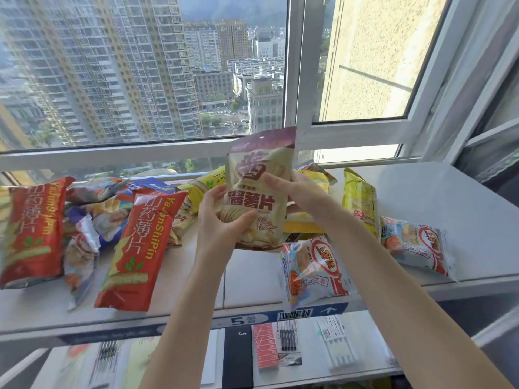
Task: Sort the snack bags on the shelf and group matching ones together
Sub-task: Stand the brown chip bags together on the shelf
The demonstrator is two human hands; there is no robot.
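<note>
Both hands hold the beige chip bag (259, 192) upright above the shelf (449, 209): the left hand (222, 220) grips its lower edge, the right hand (295, 189) pinches its side. It looks light, puffy and crinkly, the chips inside fragile, so the edges seem the safest hold.

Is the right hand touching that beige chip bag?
Touching. The head view shows the right hand pinching the beige chip bag, thumb on its front; the left hand grips it too.

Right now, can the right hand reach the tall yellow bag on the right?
Probably yes: the yellow bag lies uncovered just right of the right hand, but that hand must first release the beige bag.
</note>
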